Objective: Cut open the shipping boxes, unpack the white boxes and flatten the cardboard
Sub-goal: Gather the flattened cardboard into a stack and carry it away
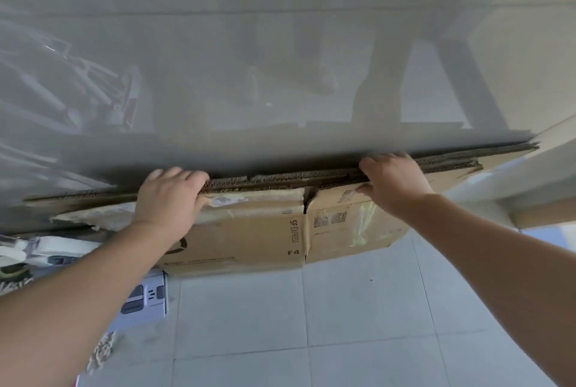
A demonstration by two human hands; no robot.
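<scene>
Both hands, left (pixel 170 199) and right (pixel 391 182), gripping top edge of flattened cardboard stack (pixel 258 230); fingertips hidden behind; upper background blurred.

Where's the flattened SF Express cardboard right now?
In the head view, the flattened cardboard stands on edge at centre on the tiled floor, its top edge gripped by the left hand and right hand.
</scene>
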